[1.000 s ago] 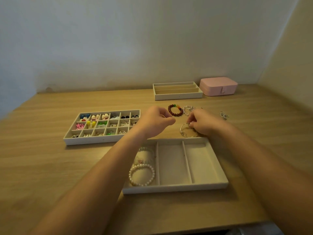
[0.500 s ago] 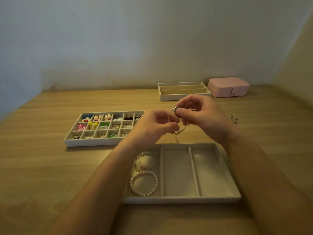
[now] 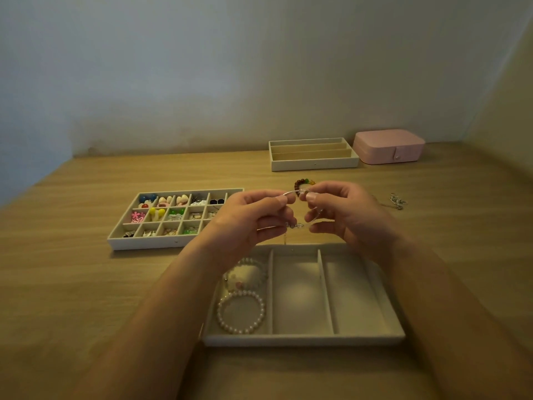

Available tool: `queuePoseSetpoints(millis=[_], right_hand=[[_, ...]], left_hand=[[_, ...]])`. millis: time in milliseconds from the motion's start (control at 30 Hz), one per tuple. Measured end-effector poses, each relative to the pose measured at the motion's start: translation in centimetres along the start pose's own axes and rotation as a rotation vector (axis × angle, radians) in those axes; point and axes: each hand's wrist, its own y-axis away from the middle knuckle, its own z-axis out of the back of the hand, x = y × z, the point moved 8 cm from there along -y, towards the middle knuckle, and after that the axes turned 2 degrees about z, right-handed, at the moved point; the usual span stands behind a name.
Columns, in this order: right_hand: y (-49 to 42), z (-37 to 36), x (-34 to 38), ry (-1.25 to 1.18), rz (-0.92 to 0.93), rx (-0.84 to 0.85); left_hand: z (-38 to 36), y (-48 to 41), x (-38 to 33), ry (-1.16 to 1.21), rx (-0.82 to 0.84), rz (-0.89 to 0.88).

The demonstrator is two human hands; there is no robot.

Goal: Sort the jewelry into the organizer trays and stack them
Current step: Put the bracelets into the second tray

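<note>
My left grip (image 3: 253,217) and right grip (image 3: 346,215) both pinched the thin silver bangle (image 3: 290,192), held in the air over the far rim of the 3-slot tray (image 3: 302,340) by the tabletop's front edge. Its left slot held 2 pearl bracelets (image 3: 240,313). I judged this the bracelet-sorting step: next, lower the bangle into a free slot and release gently.
</note>
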Motion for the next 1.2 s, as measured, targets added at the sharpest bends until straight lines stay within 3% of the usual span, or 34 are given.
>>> queuePoseSetpoints(millis=[300, 500, 633, 900, 1200], right_hand=[[0.6, -2.4, -0.2, -0.244, -0.122, 0.201], [0.8, -3.3, -0.7, -0.144, -0.127, 0.274], [0.6, -2.6, -0.5, -0.091, -0.088, 0.211], [1.5, -3.0, -0.7, -0.064, -0.146, 0.320], [1.2, -2.5, -0.5, -0.125, -0.117, 0.320]], left_hand=[[-0.5, 0.1, -0.4, 0.058, 0.075, -0.012], [-0.8, 0.3, -0.2, -0.005, 0.119, -0.004], [-0.8, 0.3, 0.0, -0.008, 0.115, 0.028], [-0.3, 0.4, -0.1, 0.006, 0.057, 0.047], [0.3, 0.4, -0.2, 0.013, 0.017, 0.064]])
